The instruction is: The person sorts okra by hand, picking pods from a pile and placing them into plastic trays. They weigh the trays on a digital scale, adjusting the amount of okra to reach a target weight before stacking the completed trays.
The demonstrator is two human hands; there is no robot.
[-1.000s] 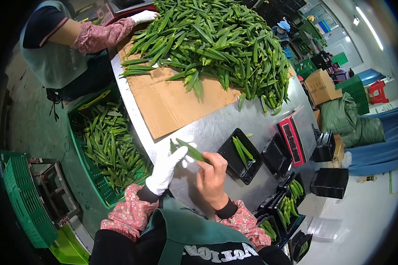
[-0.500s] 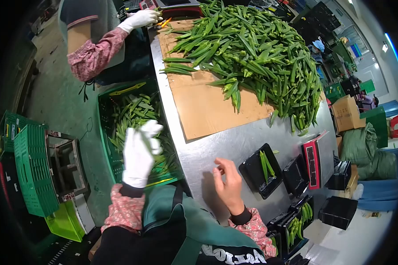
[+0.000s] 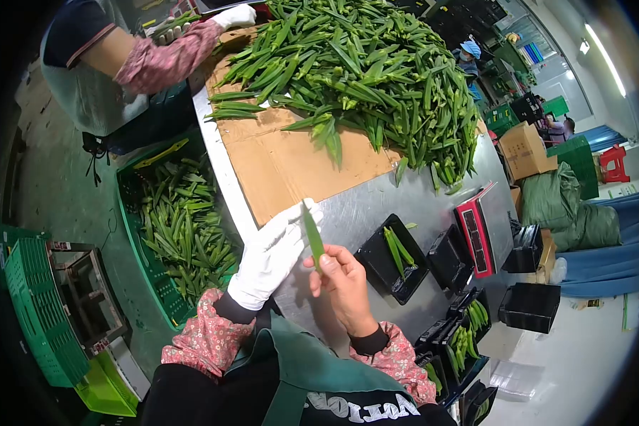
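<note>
Between thumb and fingers, my bare right hand (image 3: 342, 285) holds one green okra pod (image 3: 311, 233) upright over the steel table (image 3: 302, 292). My left hand (image 3: 270, 257), in a white glove, is just left of the pod with its fingers stretched out. Beyond both hands, a big heap of okra (image 3: 376, 78) covers much of a cardboard sheet (image 3: 277, 167). A black tray (image 3: 401, 278) with a few pods lies to the right of my right hand. On the left, a green crate (image 3: 145, 266) holds many more pods.
A co-worker's gloved hand (image 3: 236, 17) is at the table's far left. At the right are an empty black tray (image 3: 451, 257), a red scale (image 3: 474, 238), filled trays (image 3: 463, 344) and black containers (image 3: 529, 307). Stacked green crates (image 3: 39, 312) stand at the far left.
My left hand has moved from over the green crate up and right, beside my right hand. My right hand has taken hold of a pod. The view has shifted.
</note>
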